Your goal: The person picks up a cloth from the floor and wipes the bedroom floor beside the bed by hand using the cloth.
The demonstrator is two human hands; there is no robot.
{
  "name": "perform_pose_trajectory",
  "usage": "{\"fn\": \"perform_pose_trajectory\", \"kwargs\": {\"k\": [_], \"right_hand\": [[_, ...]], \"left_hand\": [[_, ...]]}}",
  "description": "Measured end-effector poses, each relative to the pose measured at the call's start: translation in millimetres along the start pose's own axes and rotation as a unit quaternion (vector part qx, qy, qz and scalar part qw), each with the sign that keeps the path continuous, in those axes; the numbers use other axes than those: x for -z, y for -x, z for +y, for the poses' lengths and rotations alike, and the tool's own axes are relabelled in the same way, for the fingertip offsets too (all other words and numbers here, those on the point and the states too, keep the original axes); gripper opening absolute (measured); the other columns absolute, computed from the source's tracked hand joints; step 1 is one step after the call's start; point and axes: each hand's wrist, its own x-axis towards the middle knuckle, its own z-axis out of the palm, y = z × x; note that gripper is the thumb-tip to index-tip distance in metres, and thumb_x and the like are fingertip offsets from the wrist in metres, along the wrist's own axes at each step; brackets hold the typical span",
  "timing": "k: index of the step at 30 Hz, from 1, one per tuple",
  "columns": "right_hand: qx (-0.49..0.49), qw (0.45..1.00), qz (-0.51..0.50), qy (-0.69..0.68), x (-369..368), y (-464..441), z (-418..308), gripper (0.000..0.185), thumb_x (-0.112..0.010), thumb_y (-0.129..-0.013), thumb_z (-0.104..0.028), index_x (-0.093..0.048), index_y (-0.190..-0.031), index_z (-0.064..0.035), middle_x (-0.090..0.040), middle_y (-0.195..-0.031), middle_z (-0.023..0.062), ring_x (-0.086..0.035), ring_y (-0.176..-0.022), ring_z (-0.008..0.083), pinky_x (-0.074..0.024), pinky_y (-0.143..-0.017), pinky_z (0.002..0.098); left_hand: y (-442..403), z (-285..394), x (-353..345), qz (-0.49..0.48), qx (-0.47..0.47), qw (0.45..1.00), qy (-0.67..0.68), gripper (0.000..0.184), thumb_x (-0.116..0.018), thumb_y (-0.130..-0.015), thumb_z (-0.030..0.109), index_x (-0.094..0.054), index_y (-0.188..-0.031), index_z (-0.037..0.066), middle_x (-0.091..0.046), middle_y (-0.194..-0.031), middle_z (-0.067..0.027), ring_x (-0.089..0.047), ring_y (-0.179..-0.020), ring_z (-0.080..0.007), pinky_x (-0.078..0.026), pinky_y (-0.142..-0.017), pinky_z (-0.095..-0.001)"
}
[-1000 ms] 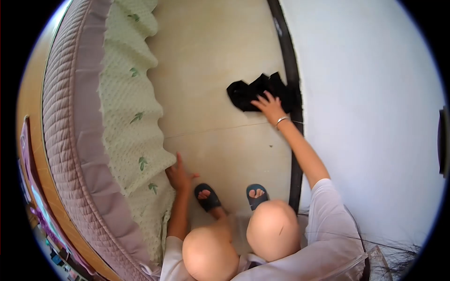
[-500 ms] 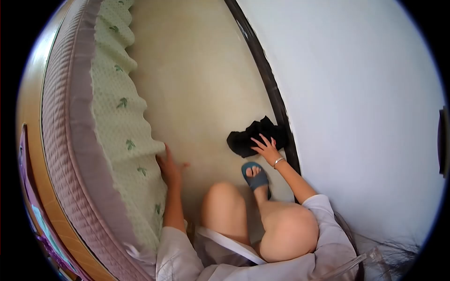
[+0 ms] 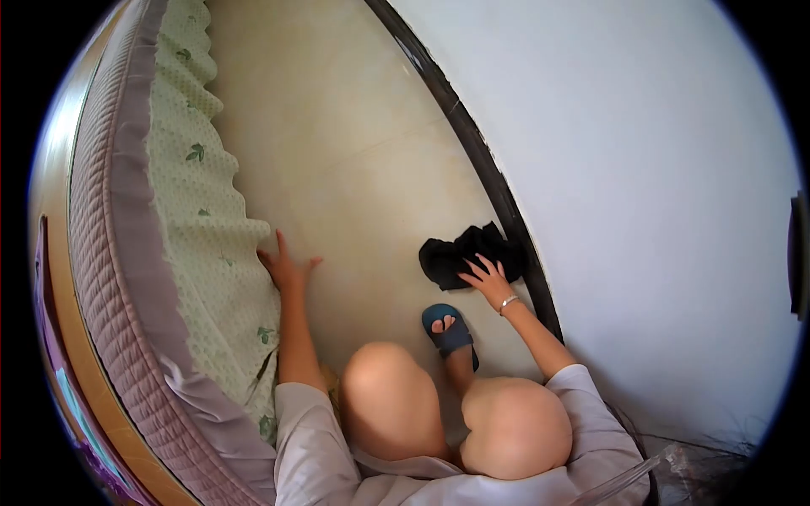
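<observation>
A crumpled black cloth (image 3: 451, 260) lies on the floor against the dark baseboard. My right hand (image 3: 489, 285), a bracelet on its wrist, rests at the cloth's near edge with fingers spread over it. I cannot tell whether the fingers press on it. On the other side, my left hand (image 3: 288, 268) is beside the scalloped hem of the pale green bed skirt (image 3: 198, 202). Its fingers are apart, one of them partly hidden at the fabric, and nothing shows in its grasp.
The bed with its pink quilted cover (image 3: 110, 278) runs along the left. To the right rises a white wall (image 3: 641, 185) above the dark baseboard (image 3: 472, 135). My foot in a blue slipper (image 3: 451, 335) is just short of the cloth, on the beige floor (image 3: 329, 126).
My left hand has come out from the bed skirt's edge, and its fingers show more plainly. My right hand stays at the black cloth. The view has shifted slightly.
</observation>
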Motion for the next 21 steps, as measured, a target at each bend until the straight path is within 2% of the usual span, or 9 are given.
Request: {"fn": "perform_pose_trajectory", "kwargs": {"k": [6, 7, 8, 10, 12, 14, 16, 18, 21], "right_hand": [[-0.033, 0.995, 0.009, -0.09, -34.6, 82.8, -14.3, 0.049, -0.051, -0.068, -0.004, -0.047, -0.111, -0.0271, -0.034, -0.127, -0.001, -0.032, -0.112, 0.025, -0.0293, -0.089, 0.0439], [-0.045, 0.991, 0.045, -0.12, -15.2, 80.5, -19.4, 0.055, -0.054, -0.063, -0.001, -0.044, -0.114, -0.0189, -0.037, -0.124, 0.0047, -0.036, -0.109, 0.0265, -0.0302, -0.089, 0.0398], [-0.034, 0.991, 0.048, -0.117, -5.2, 71.4, -18.4, 0.055, -0.054, -0.063, -0.001, -0.044, -0.114, -0.0189, -0.037, -0.124, 0.0047, -0.036, -0.109, 0.0265, -0.0302, -0.089, 0.0398], [-0.044, 0.932, 0.292, -0.209, 9.0, 44.4, -11.9, 0.059, -0.056, -0.06, -0.003, -0.04, -0.117, -0.0084, -0.04, -0.12, 0.0106, -0.039, -0.106, 0.0293, -0.0307, -0.089, 0.0375], [-0.126, 0.882, 0.366, -0.271, 21.5, -2.6, -7.9, 0.058, -0.054, -0.063, -0.005, -0.036, -0.118, -0.002, -0.042, -0.116, 0.0163, -0.04, -0.105, 0.0319, -0.0304, -0.09, 0.037], [-0.157, 0.853, 0.385, -0.314, 18.2, -63.4, 12.7, 0.056, -0.053, -0.066, -0.007, -0.035, -0.119, -0.002, -0.042, -0.115, 0.0178, -0.039, -0.106, 0.0325, -0.0299, -0.091, 0.0373], [-0.171, 0.841, 0.426, -0.286, 12.6, -123.1, 23.0, 0.052, -0.052, -0.067, -0.011, -0.037, -0.116, -0.0009, -0.043, -0.109, 0.0178, -0.041, -0.101, 0.0321, -0.0311, -0.089, 0.0381], [-0.261, 0.85, 0.428, -0.165, 1.6, -172.7, 27.2, 0.047, -0.051, -0.068, -0.014, -0.041, -0.112, -0.0006, -0.041, -0.103, 0.0169, -0.041, -0.096, 0.0328, -0.0321, -0.086, 0.0394], [-0.176, 0.865, 0.447, -0.145, 15.0, -218.6, -3.9, 0.046, -0.054, -0.069, -0.021, -0.044, -0.111, -0.0054, -0.038, -0.105, 0.0176, -0.04, -0.092, 0.0359, -0.0336, -0.082, 0.0421]], "left_hand": [[10.6, -12.4, -0.7, 0.026, -0.002, 0.999, 0.033, 0.097, -0.066, -0.049, 0.059, -0.023, -0.129, 0.026, -0.014, -0.131, -0.026, -0.014, -0.123, -0.0359, -0.021, -0.099, -0.0397], [10.6, -17.2, -10.2, 0.033, 0.007, 0.999, 0.035, 0.097, -0.066, -0.049, 0.059, -0.023, -0.129, 0.026, -0.014, -0.131, -0.026, -0.014, -0.123, -0.0359, -0.021, -0.099, -0.0397], [9.5, -20.9, -24.6, 0.077, -0.009, 0.997, 0.025, 0.09, -0.064, -0.052, 0.058, -0.028, -0.127, 0.026, -0.017, -0.131, -0.0253, -0.018, -0.122, -0.0365, -0.023, -0.097, -0.0412], [16.4, -23.9, -37.6, 0.122, -0.014, 0.992, 0.011, 0.083, -0.063, -0.055, 0.057, -0.033, -0.125, 0.025, -0.021, -0.13, -0.0246, -0.022, -0.12, -0.0371, -0.025, -0.096, -0.0428], [27.6, -3.2, -42.9, 0.127, 0.044, 0.99, -0.045, 0.071, -0.06, -0.063, 0.052, -0.037, -0.123, 0.023, -0.026, -0.128, -0.0219, -0.029, -0.116, -0.037, -0.026, -0.095, -0.0454], [48.5, 16.5, -25.8, 0.089, 0.065, 0.994, -0.016, 0.062, -0.06, -0.068, 0.041, -0.038, -0.122, 0.019, -0.029, -0.127, -0.0199, -0.03, -0.115, -0.0362, -0.026, -0.094, -0.0464], [69.6, 11.8, -32.6, 0.15, 0.0, 0.988, 0.038, 0.059, -0.062, -0.068, 0.032, -0.039, -0.12, 0.016, -0.031, -0.125, -0.0191, -0.031, -0.115, -0.0363, -0.027, -0.093, -0.0473], [86.9, 3.2, -38.4, 0.182, -0.027, 0.98, 0.079, 0.05, -0.061, -0.069, 0.025, -0.044, -0.114, 0.013, -0.036, -0.12, -0.0176, -0.034, -0.111, -0.0343, -0.029, -0.091, -0.0447], [109.4, -6.6, -40.0, 0.232, -0.103, 0.956, 0.144, 0.032, -0.059, -0.07, 0.012, -0.052, -0.101, 0.009, -0.045, -0.109, -0.0147, -0.04, -0.105, -0.0303, -0.033, -0.088, -0.0394]]}}
